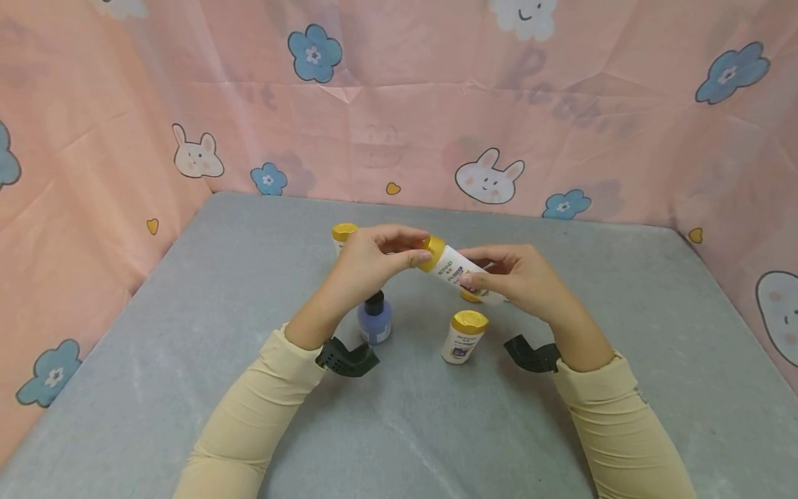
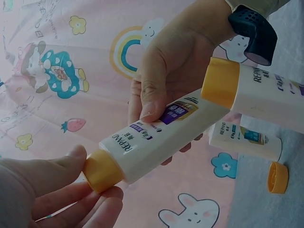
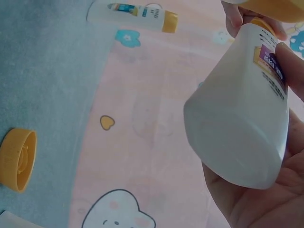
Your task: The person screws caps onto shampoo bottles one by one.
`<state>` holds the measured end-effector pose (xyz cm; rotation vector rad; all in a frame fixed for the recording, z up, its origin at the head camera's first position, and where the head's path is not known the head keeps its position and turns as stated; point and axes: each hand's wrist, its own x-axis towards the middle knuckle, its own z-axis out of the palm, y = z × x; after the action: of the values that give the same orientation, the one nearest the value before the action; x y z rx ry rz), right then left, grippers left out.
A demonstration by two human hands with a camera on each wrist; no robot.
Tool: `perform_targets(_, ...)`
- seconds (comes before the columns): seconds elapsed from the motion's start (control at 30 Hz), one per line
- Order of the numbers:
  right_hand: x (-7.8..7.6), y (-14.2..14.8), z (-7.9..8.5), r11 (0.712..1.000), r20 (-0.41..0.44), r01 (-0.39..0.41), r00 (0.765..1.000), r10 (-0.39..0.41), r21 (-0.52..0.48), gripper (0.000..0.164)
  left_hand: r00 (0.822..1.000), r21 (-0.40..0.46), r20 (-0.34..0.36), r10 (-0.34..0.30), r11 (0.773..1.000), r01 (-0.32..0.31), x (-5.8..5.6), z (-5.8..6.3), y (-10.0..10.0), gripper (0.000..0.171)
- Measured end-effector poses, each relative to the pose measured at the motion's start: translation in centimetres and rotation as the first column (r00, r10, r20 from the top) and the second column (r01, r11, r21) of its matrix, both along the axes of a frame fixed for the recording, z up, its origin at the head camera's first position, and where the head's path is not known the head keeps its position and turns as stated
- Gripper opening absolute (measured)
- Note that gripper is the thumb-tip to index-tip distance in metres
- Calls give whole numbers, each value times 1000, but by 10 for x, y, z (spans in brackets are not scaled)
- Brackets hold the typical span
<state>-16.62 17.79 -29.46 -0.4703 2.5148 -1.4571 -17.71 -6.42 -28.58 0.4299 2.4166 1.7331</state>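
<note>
A white bottle [image 1: 460, 272] with a purple and gold label is held tilted between both hands above the table. My left hand [image 1: 374, 256] pinches its yellow cap [image 2: 103, 171] between thumb and fingers. The right hand [image 1: 522, 278] grips the bottle's body, thumb across the label; in the right wrist view its base faces the camera. The cap sits on the bottle's end. Below the hands stands a similar white bottle [image 1: 460, 346] with a yellow cap. A loose yellow cap [image 2: 278, 177] lies on the table, mostly hidden behind the held bottle in the head view.
A blue-purple bottle [image 1: 375, 324] with a black top stands below the left hand. Another yellow-capped bottle [image 1: 344, 233] is partly hidden behind that hand. A teal-labelled white bottle [image 2: 247, 140] is near the loose cap. A pink printed cloth [image 1: 399, 104] surrounds the grey table [image 1: 399, 436].
</note>
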Motion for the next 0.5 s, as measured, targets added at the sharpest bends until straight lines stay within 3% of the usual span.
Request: perform_targets(0.5, 2, 2, 2, 999, 2, -29, 1000, 29, -43, 36, 997, -1, -59, -53, 999, 53, 0, -1, -1, 33)
